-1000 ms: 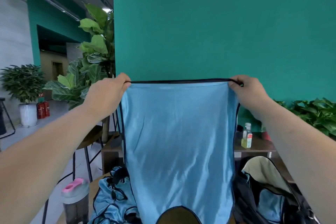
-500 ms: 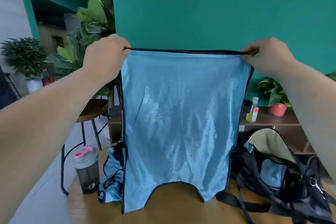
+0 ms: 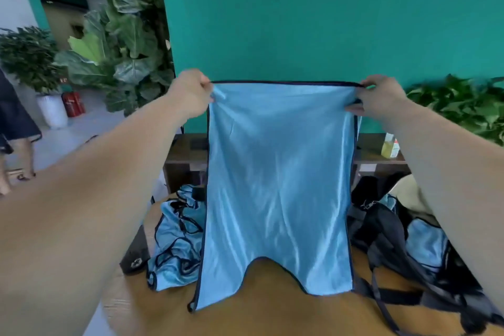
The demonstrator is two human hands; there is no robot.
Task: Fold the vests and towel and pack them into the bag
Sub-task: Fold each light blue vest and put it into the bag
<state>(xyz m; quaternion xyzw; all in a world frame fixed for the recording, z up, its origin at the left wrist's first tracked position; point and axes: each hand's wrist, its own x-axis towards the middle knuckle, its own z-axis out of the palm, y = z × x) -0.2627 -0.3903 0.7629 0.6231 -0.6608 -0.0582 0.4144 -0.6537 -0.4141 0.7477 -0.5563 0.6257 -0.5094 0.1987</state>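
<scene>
No word or number can be read. A white sign of looping arrows, like a recycling mark, stands on the dark container point(image 3: 135, 255) at the left. The small bottle point(image 3: 390, 146) on the shelf point(image 3: 185, 148) carries a white and red label, too blurred to read. Pale marks on the red cylinders point(image 3: 73, 103) and on the black bag point(image 3: 387, 229) are illegible too.

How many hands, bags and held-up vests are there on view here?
Hands: 2, left hand and right hand
Bags: 1, black bag
Held-up vests: 1, blue vest
Total: 4
</scene>
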